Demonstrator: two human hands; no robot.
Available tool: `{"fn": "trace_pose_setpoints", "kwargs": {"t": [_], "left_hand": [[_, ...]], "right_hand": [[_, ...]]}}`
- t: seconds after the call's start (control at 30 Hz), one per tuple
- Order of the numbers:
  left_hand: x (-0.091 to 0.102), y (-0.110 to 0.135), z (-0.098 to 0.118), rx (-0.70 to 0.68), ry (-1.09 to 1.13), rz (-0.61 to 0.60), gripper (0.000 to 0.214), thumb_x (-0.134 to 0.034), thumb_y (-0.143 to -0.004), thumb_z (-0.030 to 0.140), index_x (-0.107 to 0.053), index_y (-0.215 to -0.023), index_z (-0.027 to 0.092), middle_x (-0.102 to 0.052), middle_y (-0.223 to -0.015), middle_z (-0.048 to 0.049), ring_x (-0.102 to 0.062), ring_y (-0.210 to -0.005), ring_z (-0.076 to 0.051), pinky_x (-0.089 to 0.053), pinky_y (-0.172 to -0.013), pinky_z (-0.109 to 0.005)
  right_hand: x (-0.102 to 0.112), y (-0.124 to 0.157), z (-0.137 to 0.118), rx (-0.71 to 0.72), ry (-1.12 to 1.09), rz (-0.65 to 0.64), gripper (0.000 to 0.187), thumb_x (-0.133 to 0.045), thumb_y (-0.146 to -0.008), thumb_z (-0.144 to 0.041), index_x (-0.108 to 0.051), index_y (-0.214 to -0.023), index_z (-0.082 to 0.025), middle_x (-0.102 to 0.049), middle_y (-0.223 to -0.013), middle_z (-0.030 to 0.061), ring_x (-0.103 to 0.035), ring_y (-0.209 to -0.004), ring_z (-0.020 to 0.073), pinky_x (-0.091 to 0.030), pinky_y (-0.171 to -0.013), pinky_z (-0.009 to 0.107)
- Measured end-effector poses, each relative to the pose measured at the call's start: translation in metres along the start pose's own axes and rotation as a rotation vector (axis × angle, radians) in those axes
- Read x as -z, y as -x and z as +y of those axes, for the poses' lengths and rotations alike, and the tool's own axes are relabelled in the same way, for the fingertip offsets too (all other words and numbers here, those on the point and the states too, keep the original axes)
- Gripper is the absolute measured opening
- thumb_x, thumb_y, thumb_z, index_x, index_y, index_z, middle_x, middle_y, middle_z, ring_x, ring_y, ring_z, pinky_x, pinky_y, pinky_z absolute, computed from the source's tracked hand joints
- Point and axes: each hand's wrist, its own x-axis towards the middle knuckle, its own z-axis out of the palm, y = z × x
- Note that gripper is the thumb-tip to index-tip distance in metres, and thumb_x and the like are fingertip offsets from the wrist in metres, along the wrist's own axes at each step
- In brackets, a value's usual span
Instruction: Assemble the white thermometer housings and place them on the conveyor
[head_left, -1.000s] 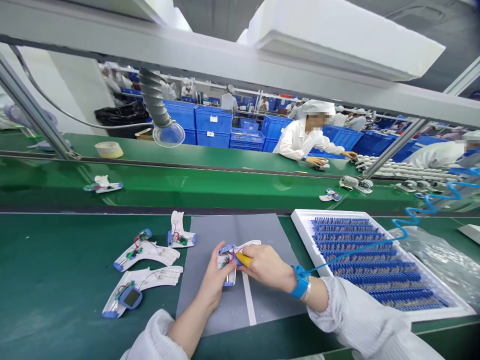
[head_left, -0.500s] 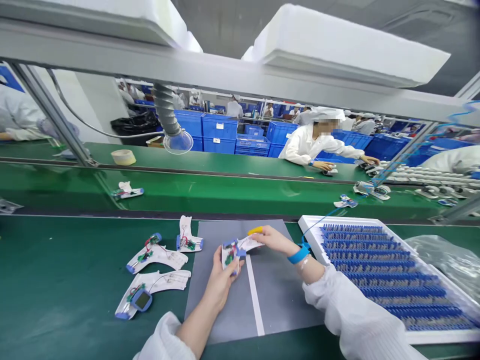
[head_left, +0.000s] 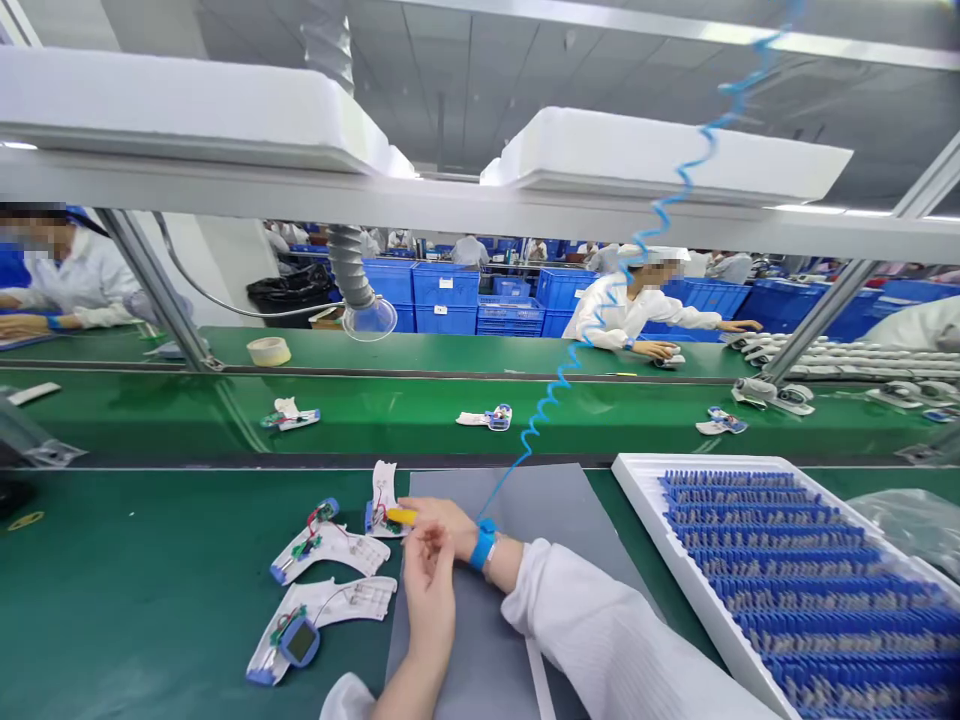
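Observation:
My right hand (head_left: 441, 518) reaches left over the grey mat (head_left: 555, 510). Its yellow-capped finger and fingertips close on a white housing half (head_left: 383, 492) with red wires that lies at the mat's left edge. It wears a blue wrist strap (head_left: 484, 546) with a coiled blue cord (head_left: 570, 370) rising from it. My left hand (head_left: 429, 580) hovers just in front of the right, turned edge-on with loosely spread fingers and nothing in it. Two more white housings (head_left: 334, 545) (head_left: 322, 612) with circuit boards lie on the green bench to the left.
A white tray (head_left: 637, 478) of several blue parts sits at right, beside a clear plastic bag (head_left: 915, 520). Beyond the mat, a green conveyor belt (head_left: 150, 420) carries a white-and-blue piece (head_left: 487, 418). Tape roll (head_left: 268, 350) and extraction hood (head_left: 369, 318) behind. Other workers' hands (head_left: 660, 350) across.
The white-and-blue piece held in both hands is gone from them; one now lies on the belt. My right hand swung left onto another housing, and my left hand is empty.

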Motion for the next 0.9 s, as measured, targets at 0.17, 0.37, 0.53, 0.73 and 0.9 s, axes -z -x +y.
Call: {"fn": "trace_pose_setpoints", "kwargs": {"t": [0.17,0.37,0.53,0.73,0.9], "left_hand": [[0.002,-0.003,0.008,-0.096,-0.042,0.130,0.054,-0.058,-0.076,0.036,-0.029,-0.121,0.027,-0.024,-0.139,-0.0073,-0.020,-0.132,-0.019,-0.016,-0.109,-0.031],[-0.005,-0.001,0.005,0.291,0.238,0.027,0.058,-0.065,-0.070,0.038,-0.037,-0.119,0.027,-0.046,-0.128,-0.0081,-0.048,-0.115,-0.022,-0.043,-0.092,-0.031],[-0.008,0.009,0.009,0.518,0.184,-0.095,0.050,-0.074,-0.060,0.032,-0.054,-0.105,0.022,-0.063,-0.098,-0.0026,-0.062,-0.080,-0.014,-0.049,-0.065,-0.022],[-0.012,0.022,0.013,0.666,0.115,-0.284,0.046,-0.075,-0.060,0.030,-0.056,-0.101,0.020,-0.065,-0.098,-0.0046,-0.064,-0.077,-0.016,-0.051,-0.064,-0.022],[-0.014,0.023,0.011,0.699,0.113,-0.311,0.049,-0.075,-0.060,0.025,-0.053,-0.104,0.020,-0.064,-0.103,-0.0057,-0.065,-0.076,-0.017,-0.052,-0.065,-0.024]], "right_hand": [[0.020,0.023,0.008,0.006,0.046,0.109,0.033,-0.050,-0.083,-0.025,-0.056,-0.114,-0.017,-0.051,-0.126,0.0086,-0.048,-0.114,0.0214,-0.035,-0.099,0.036],[0.041,0.099,-0.022,0.053,0.068,0.118,0.037,-0.046,-0.086,-0.035,-0.052,-0.119,-0.021,-0.053,-0.124,0.0067,-0.049,-0.113,0.0180,-0.038,-0.097,0.030],[0.089,0.163,-0.019,-0.109,0.354,-0.035,0.041,-0.050,-0.084,-0.039,-0.050,-0.122,-0.025,-0.058,-0.117,0.0035,-0.055,-0.104,0.0174,-0.042,-0.089,0.026],[0.201,0.238,0.058,-0.797,0.758,0.310,0.030,-0.040,-0.086,-0.022,-0.065,-0.097,-0.011,-0.064,-0.096,0.0142,-0.059,-0.087,0.0212,-0.041,-0.077,0.028],[0.220,0.256,0.088,-0.887,0.802,0.291,0.023,-0.049,-0.081,-0.024,-0.068,-0.086,-0.011,-0.064,-0.087,0.0125,-0.060,-0.081,0.0211,-0.041,-0.070,0.026]]}}
